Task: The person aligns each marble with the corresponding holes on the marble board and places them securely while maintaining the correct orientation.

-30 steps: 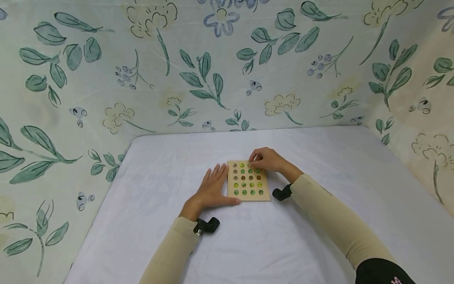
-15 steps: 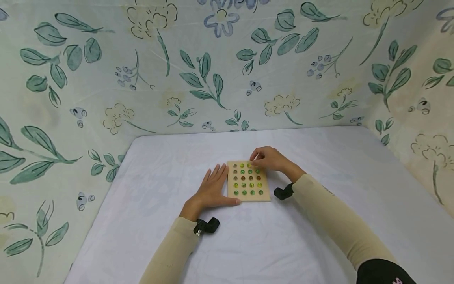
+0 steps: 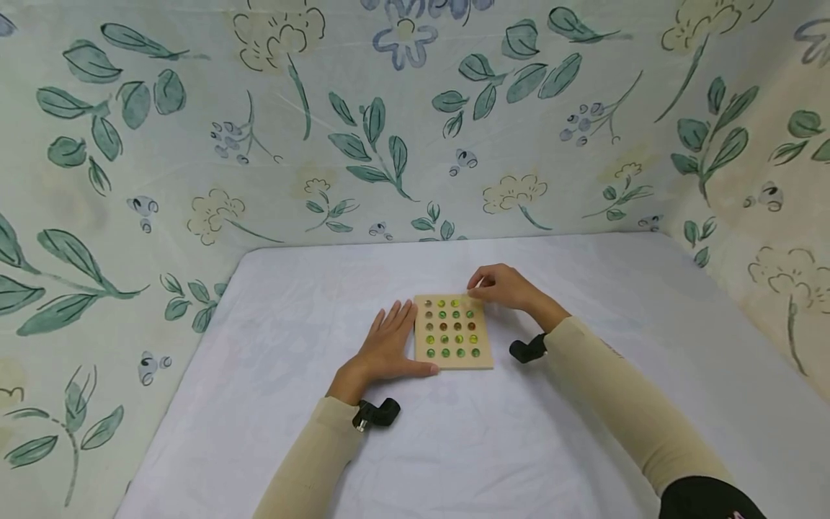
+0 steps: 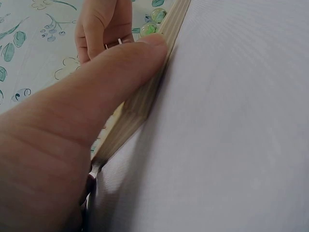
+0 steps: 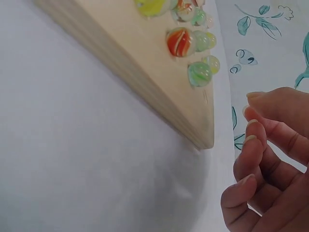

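A square wooden board (image 3: pixel 485 362) lies on the table, set with rows of glass marbles (image 3: pixel 445 339) in green, yellow and reddish brown. Beside its left edge rests my left hand (image 3: pixel 385 351), fingers extended, with the thumb (image 4: pixel 140 55) against the near edge. My right hand (image 3: pixel 509 288) hovers at the far right corner. In the right wrist view its fingers curl and the thumb tip meets the index fingertip; no marble shows between them. Close to that corner sit a green marble (image 5: pixel 199 74) and a red-swirled marble (image 5: pixel 179 42).
White cloth (image 3: pixel 415 447) covers the table around the board. A leaf-and-flower patterned curtain (image 3: pixel 272 166) rises behind and at both sides. Black wrist cameras sit on the left wrist (image 3: pixel 378 413) and right wrist (image 3: pixel 528 349).
My right hand has shifted right and slightly away from the third marble of the far row, to the far right corner. My left hand and the board stay put.
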The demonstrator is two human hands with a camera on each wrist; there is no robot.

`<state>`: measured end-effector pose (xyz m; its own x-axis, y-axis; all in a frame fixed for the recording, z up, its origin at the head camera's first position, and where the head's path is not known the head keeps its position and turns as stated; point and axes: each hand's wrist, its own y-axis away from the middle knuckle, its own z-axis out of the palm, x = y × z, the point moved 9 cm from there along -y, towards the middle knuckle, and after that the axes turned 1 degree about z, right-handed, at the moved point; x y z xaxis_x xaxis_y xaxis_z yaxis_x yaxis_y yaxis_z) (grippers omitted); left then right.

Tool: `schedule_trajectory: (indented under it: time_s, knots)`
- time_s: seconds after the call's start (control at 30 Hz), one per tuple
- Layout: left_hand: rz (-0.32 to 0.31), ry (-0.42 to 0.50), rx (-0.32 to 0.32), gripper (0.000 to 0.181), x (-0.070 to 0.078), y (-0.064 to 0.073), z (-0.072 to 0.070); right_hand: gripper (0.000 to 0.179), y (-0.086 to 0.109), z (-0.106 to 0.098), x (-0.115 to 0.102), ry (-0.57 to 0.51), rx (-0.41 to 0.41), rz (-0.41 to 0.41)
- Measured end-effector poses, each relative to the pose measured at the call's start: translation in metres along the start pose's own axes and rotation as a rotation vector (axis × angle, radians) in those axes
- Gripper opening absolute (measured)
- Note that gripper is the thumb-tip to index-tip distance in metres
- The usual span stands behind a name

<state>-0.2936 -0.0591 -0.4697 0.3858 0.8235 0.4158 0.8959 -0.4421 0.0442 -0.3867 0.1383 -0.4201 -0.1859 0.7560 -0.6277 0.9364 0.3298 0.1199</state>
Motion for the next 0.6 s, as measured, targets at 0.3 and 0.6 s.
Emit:
schedule_trajectory:
  time_s: [0.3,0.6]
  knots:
    - [0.004,0.003,0.008,0.126,-0.001,0.000,0.000,0.018,0.003,-0.012,0.013,0.009,0.014,0.037]
    - [0.024,0.005,0.021,0.125,0.000,0.001,-0.001,0.021,0.007,-0.020,0.030,0.025,0.025,0.079]
